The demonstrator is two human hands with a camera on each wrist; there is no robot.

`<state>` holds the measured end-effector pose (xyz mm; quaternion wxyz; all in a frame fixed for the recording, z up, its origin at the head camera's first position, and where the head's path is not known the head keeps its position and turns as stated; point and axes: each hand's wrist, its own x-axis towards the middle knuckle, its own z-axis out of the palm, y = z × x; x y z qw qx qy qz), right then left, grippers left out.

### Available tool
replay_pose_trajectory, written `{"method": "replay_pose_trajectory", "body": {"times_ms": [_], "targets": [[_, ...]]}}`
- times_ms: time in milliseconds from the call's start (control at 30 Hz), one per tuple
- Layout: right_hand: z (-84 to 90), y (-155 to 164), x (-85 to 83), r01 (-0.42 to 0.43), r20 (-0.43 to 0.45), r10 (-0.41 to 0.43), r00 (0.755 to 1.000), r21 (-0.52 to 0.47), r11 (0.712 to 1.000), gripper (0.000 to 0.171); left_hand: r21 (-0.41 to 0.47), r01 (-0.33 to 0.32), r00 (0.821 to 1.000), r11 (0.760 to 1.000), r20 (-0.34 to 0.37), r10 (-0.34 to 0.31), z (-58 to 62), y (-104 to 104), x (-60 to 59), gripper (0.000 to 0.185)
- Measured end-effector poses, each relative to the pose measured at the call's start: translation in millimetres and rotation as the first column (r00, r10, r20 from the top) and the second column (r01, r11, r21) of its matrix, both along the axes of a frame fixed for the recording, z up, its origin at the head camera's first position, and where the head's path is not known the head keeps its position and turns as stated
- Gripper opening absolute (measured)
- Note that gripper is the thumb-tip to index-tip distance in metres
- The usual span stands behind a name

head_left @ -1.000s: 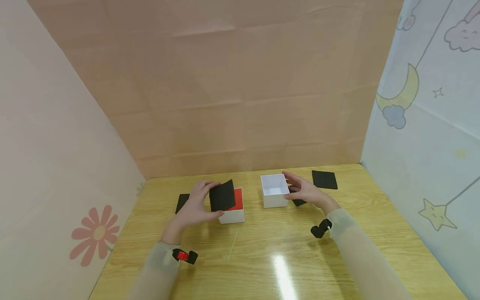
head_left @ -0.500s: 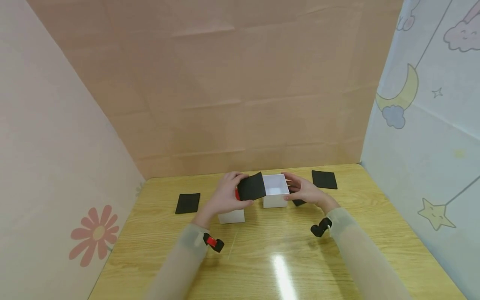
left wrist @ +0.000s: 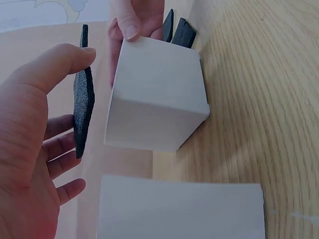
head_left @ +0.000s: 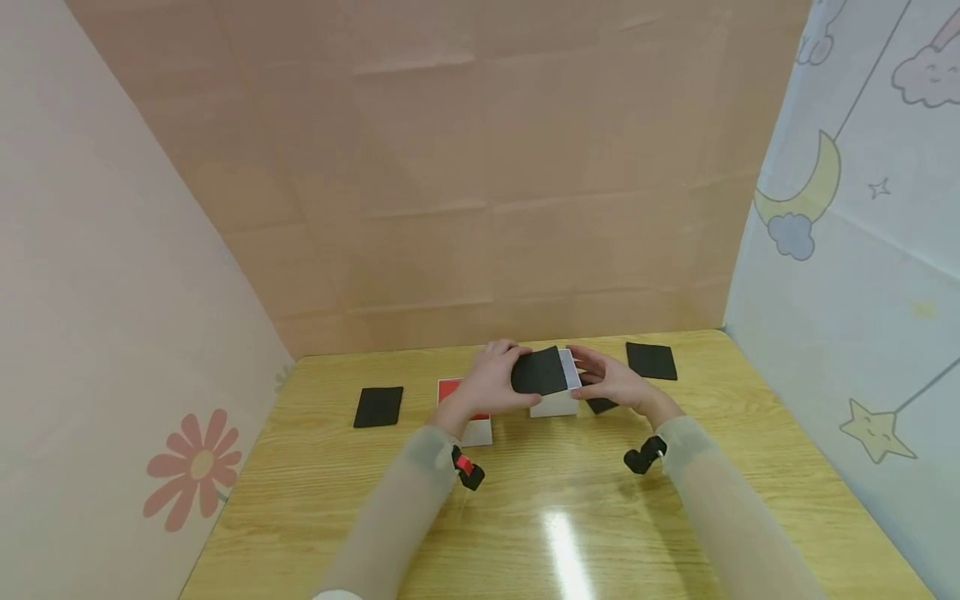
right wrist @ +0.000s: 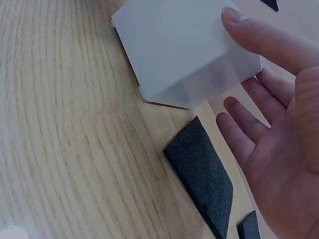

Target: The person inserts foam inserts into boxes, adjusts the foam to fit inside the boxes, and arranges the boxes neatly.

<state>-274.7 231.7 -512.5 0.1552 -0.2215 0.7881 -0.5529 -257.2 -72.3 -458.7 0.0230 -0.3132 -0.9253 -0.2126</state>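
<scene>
Step in hand, as judged: bringing a foam square to the open white box. The left hand (head_left: 491,383) pinches the black foam square (head_left: 538,372) between thumb and fingers (left wrist: 60,64), holding it over the mouth of the white box (head_left: 557,402) at the tabletop's (head_left: 525,517) centre. The right hand (head_left: 611,379) steadies the box from its 3 o'clock side, its fingers fairly straight, the thumb (right wrist: 264,37) pressing the wall and closing on nothing. The next move likely calls for levelling the square over the opening so its edges clear the walls.

The foam square is thin, matt black and fine-grained; the left wrist view shows it edge-on. A second white box with a red inside (head_left: 465,412) stands at 9 o'clock of the first. Further foam squares lie flat: one (head_left: 378,406) at far 9 o'clock, one (head_left: 651,360) at 2 o'clock, and some (right wrist: 202,174) just beside the box under the right hand.
</scene>
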Motion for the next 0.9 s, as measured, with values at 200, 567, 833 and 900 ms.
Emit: {"method": "replay_pose_trajectory", "body": {"times_ms": [200,567,833,900], "targets": [[-0.3,1.1,-1.3,-0.022,-0.016,0.022,1.0,0.001,1.0,0.095,-0.032,-0.025,1.0,0.999,0.017,0.025,-5.2,14.5,-10.2,0.084],[0.4,1.1,-0.8,-0.015,0.029,0.015,0.999,0.003,1.0,0.096,-0.103,-0.037,0.998,0.994,0.055,0.042,-3.2,33.8,-16.8,0.082],[2.9,0.7,1.8,-0.012,0.04,0.012,0.999,-0.003,1.0,0.097,-0.115,-0.039,0.997,0.993,0.06,0.046,-6.2,38.9,-17.2,0.079],[3.9,0.1,2.7,-0.011,0.043,0.011,0.999,0.001,1.0,0.097,-0.106,-0.044,0.996,0.993,0.07,0.052,-7.1,39.1,-17.7,0.08]]}}
